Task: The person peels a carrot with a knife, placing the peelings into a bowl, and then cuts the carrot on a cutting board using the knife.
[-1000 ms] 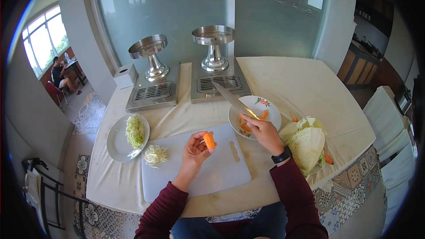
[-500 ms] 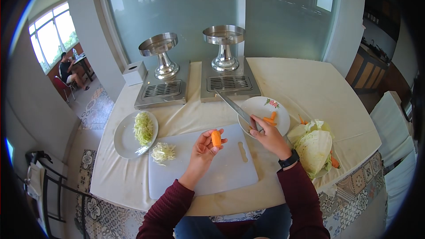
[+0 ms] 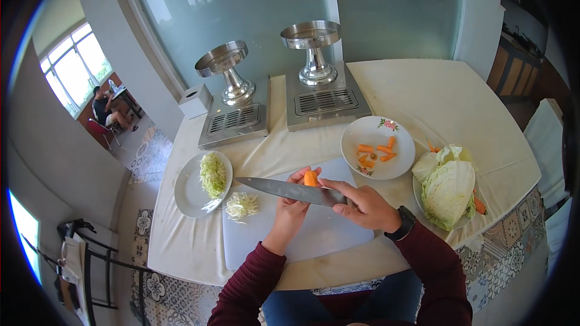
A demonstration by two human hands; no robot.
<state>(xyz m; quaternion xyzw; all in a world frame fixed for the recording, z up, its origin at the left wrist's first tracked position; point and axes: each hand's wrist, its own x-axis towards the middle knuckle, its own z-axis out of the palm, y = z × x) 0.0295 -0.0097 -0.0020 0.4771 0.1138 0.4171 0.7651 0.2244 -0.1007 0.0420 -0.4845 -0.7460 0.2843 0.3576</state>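
My left hand [image 3: 289, 212] is closed around a short piece of carrot [image 3: 310, 178], held up over the white cutting board [image 3: 326, 235]. In my right hand [image 3: 367, 204] is a large kitchen knife [image 3: 289, 191], its blade pointing left and passing in front of the carrot and my left fingers. Whether the edge touches the carrot I cannot tell. On the board's left side lies a small heap of shredded cabbage [image 3: 241, 205]. Beyond the board, a flowered bowl [image 3: 353, 139] holds several carrot pieces [image 3: 385, 149].
A grey-white plate [image 3: 188, 196] with shredded cabbage [image 3: 212, 175] stands at left. At right, a cut cabbage [image 3: 448, 190] lies on a plate with carrots [image 3: 480, 206]. Two metal stands [image 3: 234, 87] [image 3: 317, 72] and a tissue box [image 3: 195, 101] line the back. A person [image 3: 107, 108] sits far left.
The knife has come from over the bowl, leftward and nearer, to the carrot in my left hand. The bowl's carrot pieces now show fully. The whole view has shifted and tilted slightly.
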